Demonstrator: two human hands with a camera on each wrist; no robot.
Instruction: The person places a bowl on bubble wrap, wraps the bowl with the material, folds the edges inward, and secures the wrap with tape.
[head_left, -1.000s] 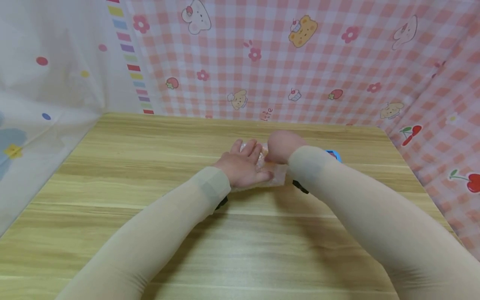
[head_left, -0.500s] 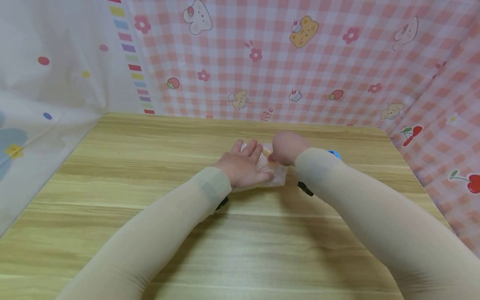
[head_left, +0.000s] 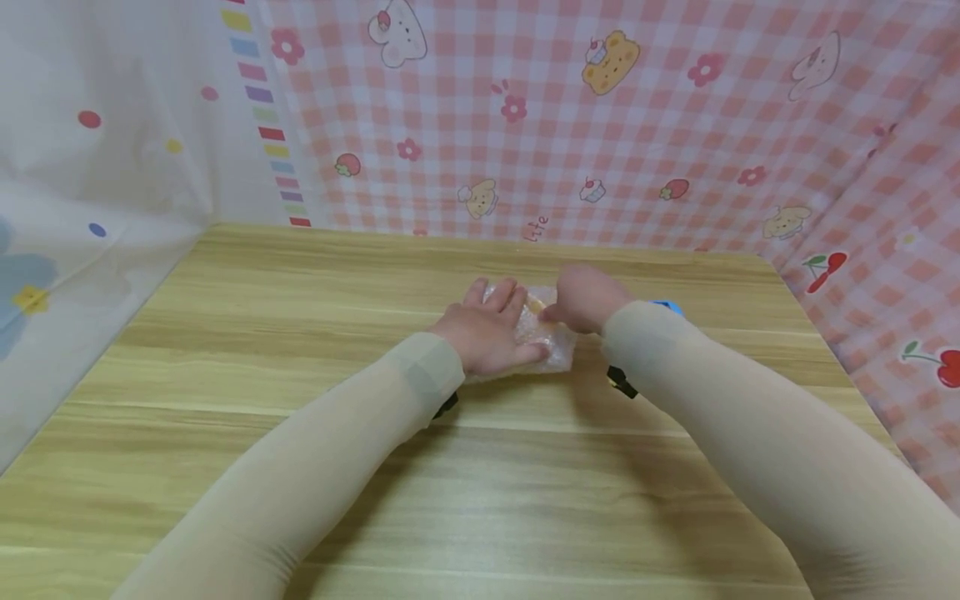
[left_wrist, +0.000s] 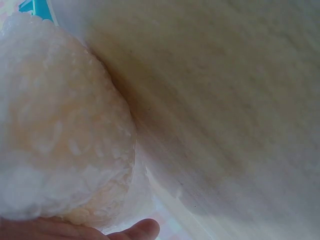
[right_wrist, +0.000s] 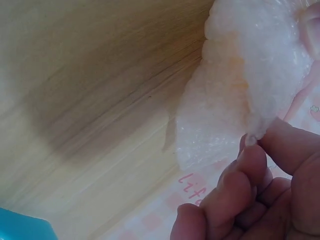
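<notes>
A bundle of clear bubble wrap (head_left: 558,354) lies on the table, with an orange patch showing through it near its far right side. My left hand (head_left: 483,333) rests on the bundle's left part, fingers spread and straight. At the right edge, my right hand (head_left: 588,300) pinches a bit of the bubble wrap between thumb and forefinger, its other fingers curled. The right wrist view shows this pinch at a corner of the bubble wrap (right_wrist: 220,115). In the left wrist view the bubble wrap (left_wrist: 65,125) bulges large beside the left fingers. What lies inside is hidden.
A blue object (head_left: 666,307) sits just beyond the right wrist, mostly hidden by the sleeve; its teal corner (right_wrist: 25,226) shows in the right wrist view. The wood-grain table (head_left: 480,500) meets a pink checked cloth (head_left: 540,150) behind and a white cloth (head_left: 112,167) at left.
My right hand has moved a little to the right, uncovering more of the bubble wrap and its orange patch. The left hand has stayed in place on the bundle.
</notes>
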